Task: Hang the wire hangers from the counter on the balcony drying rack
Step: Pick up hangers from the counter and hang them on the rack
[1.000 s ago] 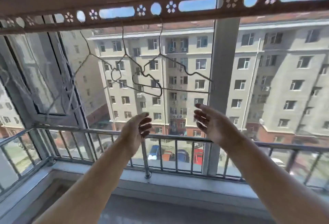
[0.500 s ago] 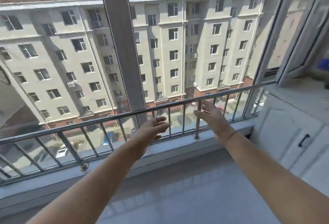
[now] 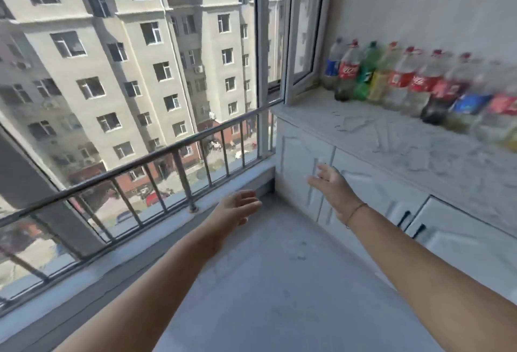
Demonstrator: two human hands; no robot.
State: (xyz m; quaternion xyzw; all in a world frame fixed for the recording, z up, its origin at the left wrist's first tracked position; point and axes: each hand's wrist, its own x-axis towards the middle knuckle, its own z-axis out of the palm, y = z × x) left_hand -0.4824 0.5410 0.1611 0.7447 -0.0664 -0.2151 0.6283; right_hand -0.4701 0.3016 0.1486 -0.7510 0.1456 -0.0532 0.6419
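A pale marbled counter (image 3: 419,150) runs along the right wall above white cabinet doors. Faint thin wire shapes, possibly hangers (image 3: 352,125), lie on its near-left part; blur makes them hard to tell. My left hand (image 3: 237,207) is stretched forward over the balcony floor, fingers relaxed and holding nothing. Further right, my right hand (image 3: 331,181) reaches out in front of the cabinet doors, fingers spread and empty, below the counter's edge. The drying rack is out of view.
A row of several plastic drink bottles (image 3: 405,83) lines the back of the counter against the wall. A metal railing (image 3: 167,153) runs along the window on the left. An open window sash (image 3: 302,30) juts in above the counter's far end.
The view has swung down and to the right, from the overhead rack with hung hangers to the counter. Both hands have dropped from the hangers and stay empty.
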